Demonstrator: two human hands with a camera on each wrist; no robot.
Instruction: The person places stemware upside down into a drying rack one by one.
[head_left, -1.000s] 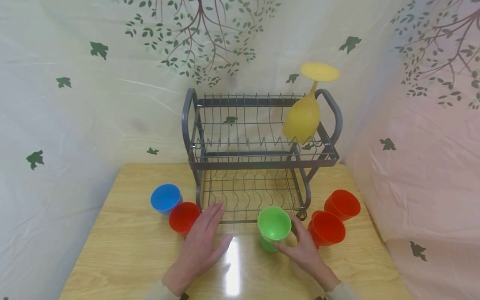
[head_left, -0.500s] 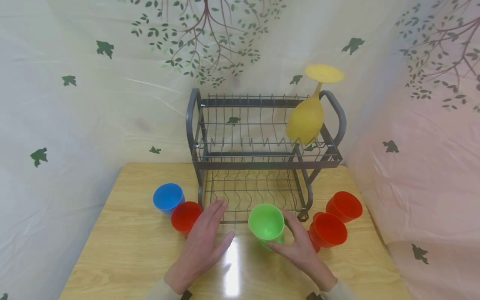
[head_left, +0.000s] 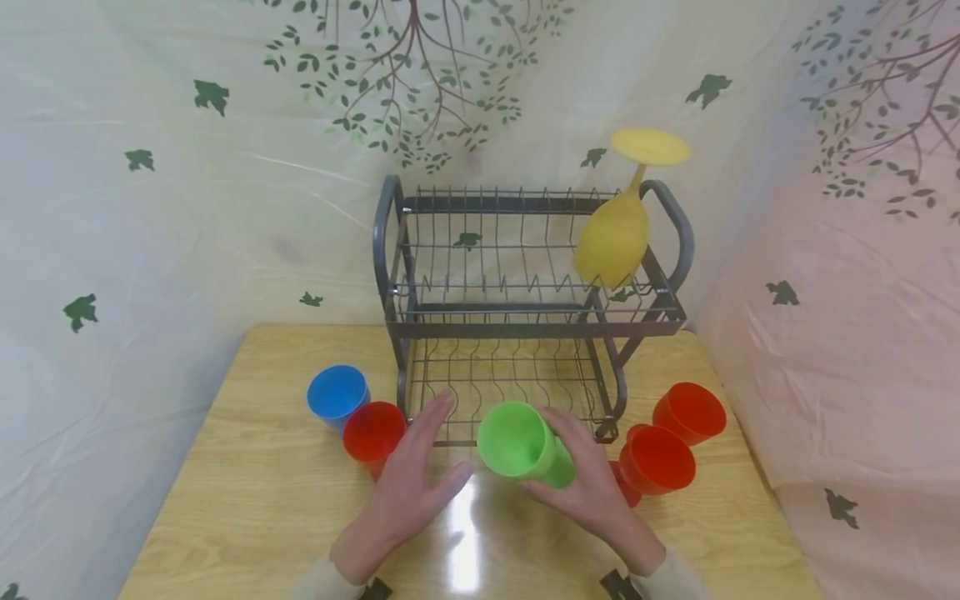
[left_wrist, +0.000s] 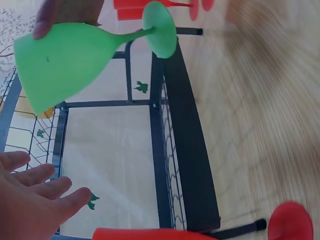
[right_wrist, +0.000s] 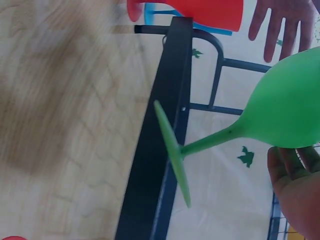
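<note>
My right hand point(head_left: 588, 483) grips a green plastic goblet point(head_left: 513, 442) by its bowl, in front of the dish rack point(head_left: 536, 331). The goblet leans with its mouth to the left, and the right wrist view shows its stem and round foot off the table. Across from it, my left hand point(head_left: 408, 492) hovers with fingers extended and thumb spread, holding nothing. Just left of that hand stands a red goblet point(head_left: 371, 429), partly covered by it, with a blue goblet point(head_left: 337, 392) behind.
Upside down in the rack's upper tier leans a yellow goblet point(head_left: 611, 242). Two red goblets point(head_left: 657, 460) stand on the wooden table point(head_left: 247, 500) at the right. A patterned cloth point(head_left: 187, 208) hangs behind and along the sides.
The green goblet has been lifted, shifted left towards my left hand and tipped over in my right hand. My left hand has barely moved.
</note>
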